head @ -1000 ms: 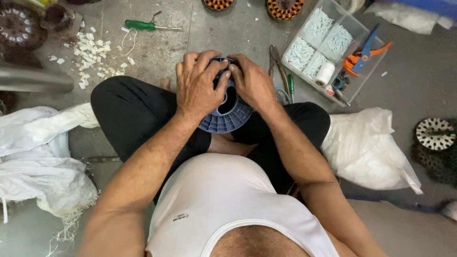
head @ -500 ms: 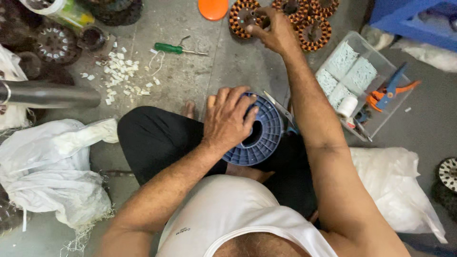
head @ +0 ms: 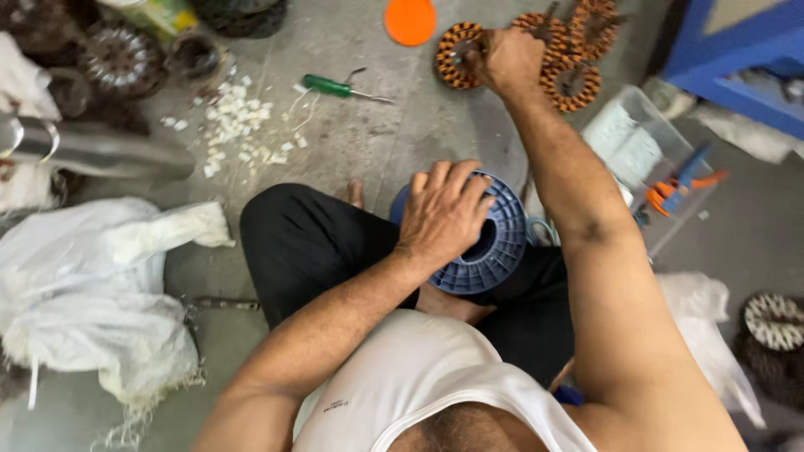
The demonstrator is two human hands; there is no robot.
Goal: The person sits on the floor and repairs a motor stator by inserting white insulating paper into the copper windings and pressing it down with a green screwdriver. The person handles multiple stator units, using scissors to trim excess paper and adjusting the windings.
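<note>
I sit cross-legged on a concrete floor. My left hand (head: 444, 211) rests flat on a blue plastic spool (head: 496, 251) that lies in my lap. My right arm stretches forward, and my right hand (head: 509, 59) grips a copper-wound stator ring (head: 456, 55) at the far edge of the floor. Two more wound rings (head: 578, 79) lie just right of that hand, touching each other.
A green-handled screwdriver (head: 335, 86) and white scraps (head: 234, 125) lie ahead left. An orange disc (head: 410, 20) is at the top. A clear tray (head: 636, 134) with orange-blue pliers (head: 680, 180) sits right. White sacks (head: 92, 285) flank my legs.
My right hand left the spool, reached forward and took hold of a wound ring. My left hand stayed on the spool, which now lies flatter in my lap.
</note>
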